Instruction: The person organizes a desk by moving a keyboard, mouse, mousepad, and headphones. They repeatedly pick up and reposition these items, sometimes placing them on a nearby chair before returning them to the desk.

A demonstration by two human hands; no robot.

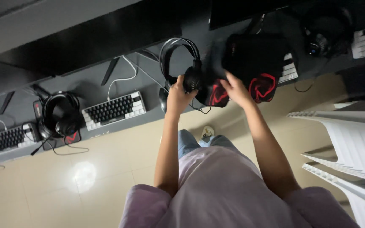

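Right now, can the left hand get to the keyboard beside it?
Probably not yet: the left hand is gripping the headset. The keyboard lies close with nothing between, so it would have to let go first.

Right hand [236, 88] motion-blurred over a blurred black-and-red mouse pad [250, 67] that hides most of a keyboard [290, 68]; left hand's [178, 96] fingertips hidden behind the headset's [182, 63] earcup; far-left keyboard [5, 139] and white chair [351, 147] cut by frame edges.

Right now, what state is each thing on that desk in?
Headset: gripped at one earcup by the left hand.
Mouse pad: black and red, touched by the right hand, blurred.
Second headset: lying on the desk.
Keyboard: flat, untouched.
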